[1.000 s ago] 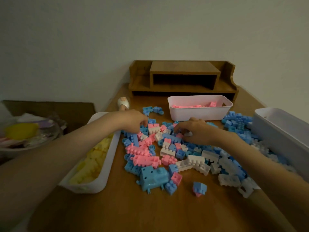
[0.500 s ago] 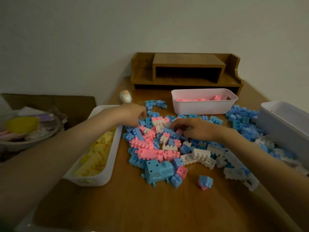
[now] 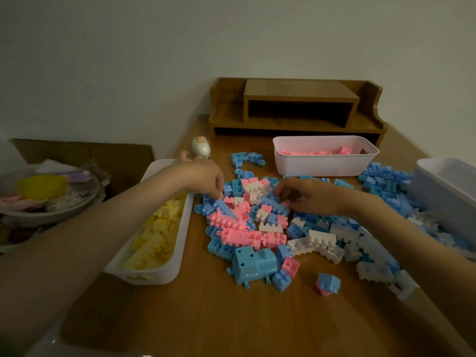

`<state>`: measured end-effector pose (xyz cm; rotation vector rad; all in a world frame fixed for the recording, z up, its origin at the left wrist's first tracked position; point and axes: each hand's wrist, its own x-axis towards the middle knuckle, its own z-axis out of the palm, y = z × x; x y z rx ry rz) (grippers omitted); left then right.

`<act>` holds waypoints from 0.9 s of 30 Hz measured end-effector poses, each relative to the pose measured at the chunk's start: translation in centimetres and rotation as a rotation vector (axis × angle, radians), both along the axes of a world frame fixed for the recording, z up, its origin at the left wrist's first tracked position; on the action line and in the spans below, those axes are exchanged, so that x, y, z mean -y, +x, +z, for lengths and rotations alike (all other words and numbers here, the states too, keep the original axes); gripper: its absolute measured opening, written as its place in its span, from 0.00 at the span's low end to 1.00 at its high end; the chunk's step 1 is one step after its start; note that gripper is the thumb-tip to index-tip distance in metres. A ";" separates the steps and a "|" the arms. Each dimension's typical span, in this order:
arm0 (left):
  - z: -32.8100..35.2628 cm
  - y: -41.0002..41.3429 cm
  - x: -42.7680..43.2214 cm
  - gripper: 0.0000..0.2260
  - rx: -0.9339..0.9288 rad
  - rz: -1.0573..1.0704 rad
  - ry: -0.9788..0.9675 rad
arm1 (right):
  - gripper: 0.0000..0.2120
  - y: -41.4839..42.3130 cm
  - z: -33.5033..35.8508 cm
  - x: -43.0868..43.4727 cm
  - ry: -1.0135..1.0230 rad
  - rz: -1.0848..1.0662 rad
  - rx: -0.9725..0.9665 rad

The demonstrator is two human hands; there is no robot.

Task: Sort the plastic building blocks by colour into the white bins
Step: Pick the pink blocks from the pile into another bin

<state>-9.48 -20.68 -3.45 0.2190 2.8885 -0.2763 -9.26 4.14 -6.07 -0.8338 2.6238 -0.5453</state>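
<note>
The left hand [image 3: 203, 177] dips curled fingertips into the heap beside a blue slanted plastic block [image 3: 226, 207]. The right hand [image 3: 309, 195] arches palm-down over small pink pieces. Whether either has pinched a block I cannot tell. Both work the mixed pile of pink, blue and white plastic building blocks [image 3: 247, 233], which lies between the bins, likely so that every drop is short: the long white bin of yellow blocks [image 3: 184, 235] to the left, the white bin of pink blocks [image 3: 322, 164] behind, a third white bin [image 3: 443, 191] to the right.
</note>
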 end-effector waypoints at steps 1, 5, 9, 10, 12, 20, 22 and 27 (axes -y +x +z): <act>0.0 0.1 0.0 0.10 -0.014 0.001 0.005 | 0.11 0.0 0.1 -0.1 0.005 -0.001 -0.013; 0.2 0.1 -0.4 0.10 -0.123 0.031 0.095 | 0.10 0.1 0.4 -0.1 -0.062 -0.022 -0.087; 1.2 -0.1 -0.9 0.08 -0.296 0.085 0.239 | 0.10 -0.2 1.8 -0.4 -0.203 -0.092 -0.272; 1.4 -0.3 -1.0 0.09 -0.329 0.087 0.267 | 0.10 -0.5 2.1 -0.7 -0.239 -0.131 -0.334; 1.9 -0.7 -1.5 0.10 -0.392 0.080 0.343 | 0.09 -1.6 2.4 -1.5 -0.303 -0.250 -0.448; 1.9 -3.9 -8.6 0.07 -0.531 -0.011 0.571 | 0.11 -6.2 1.7 -5.3 -0.293 -0.551 -0.528; 1.8 -4.8 -10.8 0.07 -0.526 -0.037 0.570 | 0.14 -6.3 1.4 -5.2 -0.234 -0.496 -0.456; 1.0 -6.3 -13.8 0.12 -0.326 -0.095 0.455 | 0.17 -5.2 0.8 -4.2 -0.129 -0.313 -0.647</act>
